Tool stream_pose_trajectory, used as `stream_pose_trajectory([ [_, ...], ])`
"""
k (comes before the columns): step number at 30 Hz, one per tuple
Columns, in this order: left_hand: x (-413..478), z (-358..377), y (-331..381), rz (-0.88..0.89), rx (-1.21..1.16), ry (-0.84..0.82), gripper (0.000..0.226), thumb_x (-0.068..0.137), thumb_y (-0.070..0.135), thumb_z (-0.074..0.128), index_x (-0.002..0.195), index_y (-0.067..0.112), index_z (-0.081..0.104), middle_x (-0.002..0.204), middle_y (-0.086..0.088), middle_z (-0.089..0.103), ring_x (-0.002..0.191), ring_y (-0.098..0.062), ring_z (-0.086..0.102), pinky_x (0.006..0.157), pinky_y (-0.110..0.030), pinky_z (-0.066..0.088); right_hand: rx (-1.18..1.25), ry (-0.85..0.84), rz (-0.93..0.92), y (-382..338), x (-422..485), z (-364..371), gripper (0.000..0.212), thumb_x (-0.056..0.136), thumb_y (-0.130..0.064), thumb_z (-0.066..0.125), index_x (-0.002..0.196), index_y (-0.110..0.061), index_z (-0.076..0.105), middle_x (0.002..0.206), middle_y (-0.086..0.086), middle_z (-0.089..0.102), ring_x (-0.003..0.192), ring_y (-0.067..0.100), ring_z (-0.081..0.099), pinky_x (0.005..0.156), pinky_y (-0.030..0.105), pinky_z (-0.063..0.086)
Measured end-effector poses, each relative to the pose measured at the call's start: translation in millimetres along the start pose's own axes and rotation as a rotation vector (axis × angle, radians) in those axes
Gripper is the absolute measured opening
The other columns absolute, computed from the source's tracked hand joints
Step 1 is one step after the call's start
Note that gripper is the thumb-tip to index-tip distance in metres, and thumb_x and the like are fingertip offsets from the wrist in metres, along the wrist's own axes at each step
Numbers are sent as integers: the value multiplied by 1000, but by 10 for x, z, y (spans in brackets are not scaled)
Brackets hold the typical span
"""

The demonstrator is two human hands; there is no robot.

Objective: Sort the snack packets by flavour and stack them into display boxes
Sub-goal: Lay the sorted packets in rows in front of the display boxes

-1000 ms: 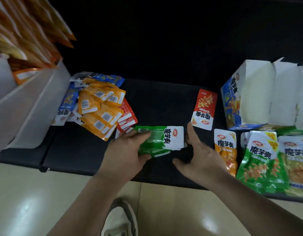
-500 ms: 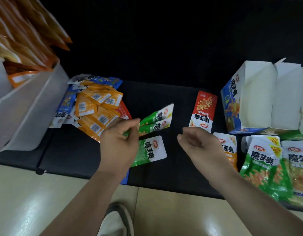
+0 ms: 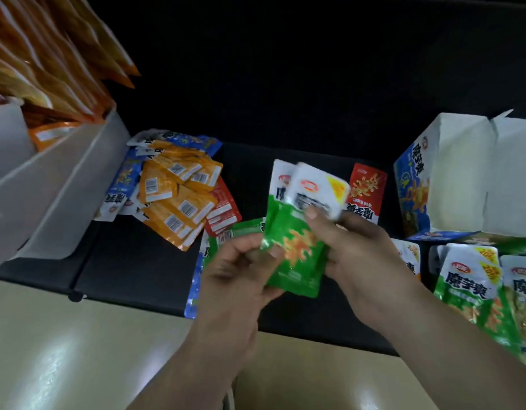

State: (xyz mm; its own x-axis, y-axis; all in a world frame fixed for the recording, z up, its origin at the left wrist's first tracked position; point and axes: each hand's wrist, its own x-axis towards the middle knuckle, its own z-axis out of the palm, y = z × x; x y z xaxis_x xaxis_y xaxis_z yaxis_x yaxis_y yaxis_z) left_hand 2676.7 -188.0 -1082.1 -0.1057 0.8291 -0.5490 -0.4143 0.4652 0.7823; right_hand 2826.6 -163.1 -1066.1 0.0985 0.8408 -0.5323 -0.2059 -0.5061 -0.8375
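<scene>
Both hands hold a small stack of green snack packets [image 3: 297, 232] upright above the black table [image 3: 137, 267]. My left hand [image 3: 241, 270] pinches the stack's lower left edge. My right hand [image 3: 362, 255] grips its right side, thumb across the white top. Another green packet [image 3: 235, 232] lies flat beneath my left hand. A red packet [image 3: 365, 193] lies behind the stack. A mixed pile of orange, blue and red packets [image 3: 179, 190] sits at the left. An open blue display box [image 3: 462, 176] stands at the right, with green packets [image 3: 468, 288] in front of it.
A white bin [image 3: 57, 184] with large orange bags [image 3: 49, 63] stands at the far left. A blue packet [image 3: 193, 291] hangs over the table's front edge. A pale yellow packet [image 3: 521, 297] lies at the far right. Glossy beige floor lies below the table edge.
My left hand lifted the green packets and turned them upright; my right hand came in and took hold of their right side. One green packet stayed on the table.
</scene>
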Motion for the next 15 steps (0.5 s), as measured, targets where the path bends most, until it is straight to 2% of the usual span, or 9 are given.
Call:
stream_pose_trajectory([
  [2, 32, -15, -93, 17, 200, -32, 14, 87, 2, 77, 92, 15, 73, 89, -6, 75, 95, -31, 77, 77, -49, 65, 4, 93, -3, 98, 76, -76, 18, 90, -16, 79, 107, -17, 77, 102, 4, 81, 100, 29, 77, 97, 60, 57],
  [4, 150, -143, -124, 277, 568, -61, 15, 90, 8, 77, 95, 23, 77, 95, 9, 75, 98, -17, 74, 85, -41, 63, -27, 145, -2, 200, 127, -141, 20, 91, -13, 78, 109, -19, 76, 104, 1, 81, 104, 27, 76, 100, 59, 55],
  [6, 302, -306, -62, 583, 1009, -117, 30, 90, 21, 79, 118, 31, 73, 119, 20, 67, 116, -4, 62, 96, -27, 55, -43, 163, 8, 273, 159, -209, 20, 94, -13, 76, 112, -20, 73, 106, -2, 80, 106, 24, 75, 103, 57, 54],
  [8, 470, -457, -41, 653, 1355, -203, 66, 83, 32, 84, 144, 30, 56, 145, 14, 54, 137, -9, 46, 111, -28, 42, -66, 154, 24, 342, 189, -282, 22, 95, -12, 73, 115, -22, 71, 107, -4, 80, 107, 23, 74, 105, 56, 52],
  [9, 526, -496, -58, 617, 1435, -222, 79, 81, 36, 85, 151, 27, 49, 153, 9, 49, 144, -13, 40, 116, -31, 37, -67, 152, 31, 371, 201, -315, 23, 96, -11, 72, 115, -23, 71, 108, -4, 79, 108, 22, 73, 106, 56, 52],
  [11, 583, -539, -149, 573, 1497, -217, 86, 80, 38, 86, 154, 20, 46, 157, 2, 47, 151, -19, 34, 123, -37, 31, -68, 155, 45, 417, 229, -360, 24, 96, -10, 71, 115, -25, 72, 110, -5, 79, 110, 24, 72, 107, 57, 50],
  [15, 571, -548, -273, 768, 1635, -166, 79, 76, 34, 87, 147, 16, 55, 155, -6, 51, 153, -32, 33, 126, -52, 23, 45, 151, 120, 462, 255, -435, 26, 96, -2, 67, 116, -19, 72, 112, 1, 79, 112, 30, 72, 106, 62, 49],
])
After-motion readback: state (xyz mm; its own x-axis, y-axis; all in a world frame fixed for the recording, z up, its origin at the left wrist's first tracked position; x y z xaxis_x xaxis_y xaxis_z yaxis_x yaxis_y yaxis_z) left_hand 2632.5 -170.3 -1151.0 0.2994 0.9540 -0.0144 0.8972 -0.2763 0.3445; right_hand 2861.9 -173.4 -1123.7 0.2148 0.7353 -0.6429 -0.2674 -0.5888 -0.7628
